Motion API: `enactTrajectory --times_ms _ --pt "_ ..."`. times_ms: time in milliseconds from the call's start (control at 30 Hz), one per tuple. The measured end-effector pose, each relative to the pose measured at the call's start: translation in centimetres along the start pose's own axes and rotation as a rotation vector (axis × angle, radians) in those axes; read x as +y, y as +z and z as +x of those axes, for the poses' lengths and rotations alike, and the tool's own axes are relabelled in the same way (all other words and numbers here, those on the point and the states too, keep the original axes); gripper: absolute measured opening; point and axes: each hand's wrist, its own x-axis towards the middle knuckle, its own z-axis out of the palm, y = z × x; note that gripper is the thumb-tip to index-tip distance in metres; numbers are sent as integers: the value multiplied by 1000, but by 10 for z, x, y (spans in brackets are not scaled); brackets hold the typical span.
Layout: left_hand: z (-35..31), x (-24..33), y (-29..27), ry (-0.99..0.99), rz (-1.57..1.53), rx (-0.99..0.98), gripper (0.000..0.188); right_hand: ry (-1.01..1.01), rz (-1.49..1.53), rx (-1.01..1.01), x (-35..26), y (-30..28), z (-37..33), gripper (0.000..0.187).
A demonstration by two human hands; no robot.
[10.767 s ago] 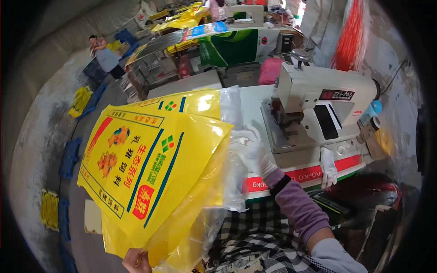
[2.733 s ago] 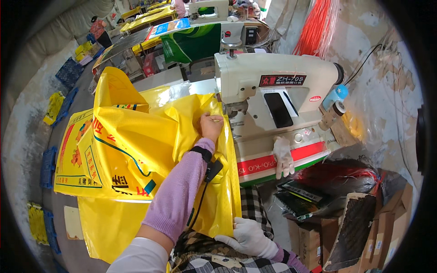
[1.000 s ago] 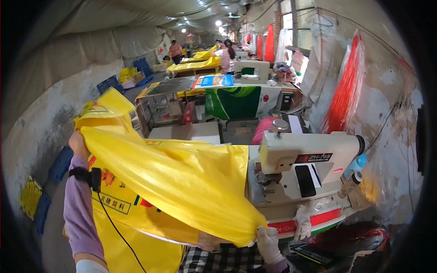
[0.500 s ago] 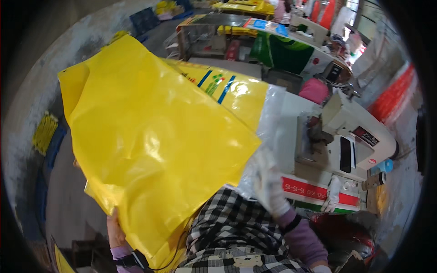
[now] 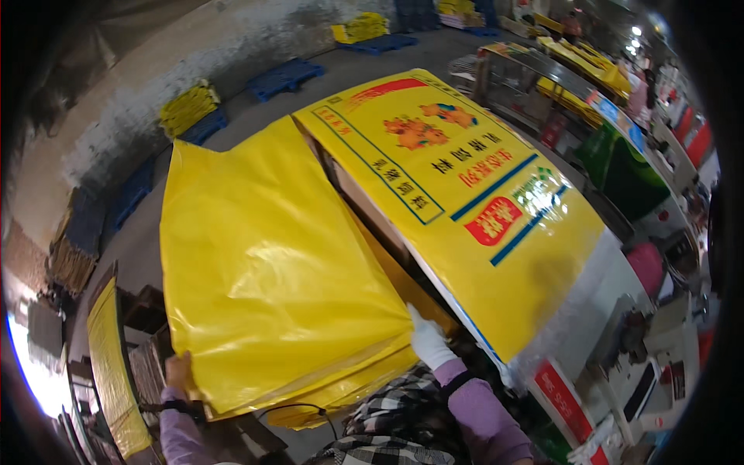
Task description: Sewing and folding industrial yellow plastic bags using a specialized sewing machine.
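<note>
A large glossy yellow plastic sack [image 5: 271, 256] is spread out in front of me, left of the work table. My bare left hand [image 5: 178, 372] grips its near left edge. My right hand [image 5: 430, 339], in a white glove, holds its near right corner; the fingertips are partly behind the sheet. Right of it, a yellow printed sack [image 5: 434, 155] with blue stripes and red and orange pictures lies flat on the table, with clear film at its near right end. More yellow sack material [image 5: 372, 380] hangs below the held one, near my checked apron.
A sewing machine [image 5: 659, 372] stands at the right, past a red-and-white panel [image 5: 562, 399]. Stacks of yellow sacks [image 5: 190, 108] and blue pallets [image 5: 285, 77] line the wall. Another table [image 5: 535, 58] stands far right. A yellow-topped rack [image 5: 116, 364] is at the left.
The yellow sack has moved left off the printed sack, uncovering its print. My right hand now holds the sack's near right corner. The view has turned left.
</note>
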Motion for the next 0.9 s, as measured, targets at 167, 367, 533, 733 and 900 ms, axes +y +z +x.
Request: enactTrajectory --times_ms 167,367,533,733,900 --pt "-24 -193 34 -24 -157 -95 35 -75 231 160 68 88 34 46" --pt "-71 -81 182 -674 -985 -495 32 217 -47 356 215 129 31 36" --pt "-60 -65 208 -646 -564 -290 33 229 -37 489 247 193 42 38" --pt "-6 -59 226 -342 229 44 52 102 -538 859 200 136 31 42" --pt "-138 297 280 1032 -146 -434 30 212 71 33 94 4 -73 41"
